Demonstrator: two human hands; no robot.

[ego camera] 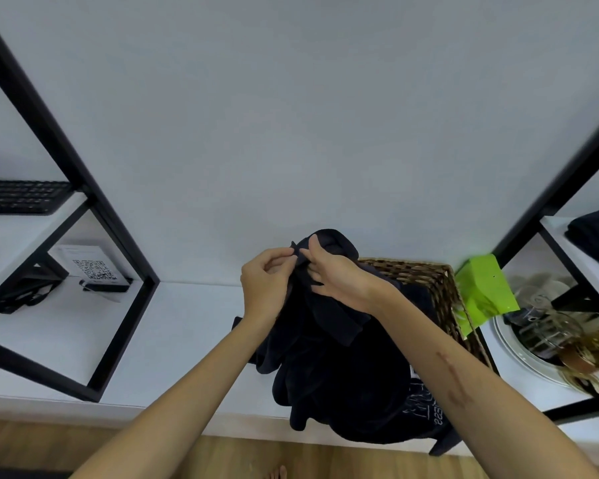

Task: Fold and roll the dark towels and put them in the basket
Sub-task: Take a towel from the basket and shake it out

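Holding a dark towel (325,326) up above a white shelf (173,326), both hands meet at its top edge. Left hand (265,285) pinches the edge between thumb and curled fingers; right hand (332,271) grips the fabric just beside it, thumb raised. Below, the towel hangs in folds over more dark cloth at the near edge. A woven basket (440,281) sits just right of the hands, partly behind the towel. Farther right lie a green packet (484,288) and a white plate (519,354). A keyboard (18,197) rests far left.
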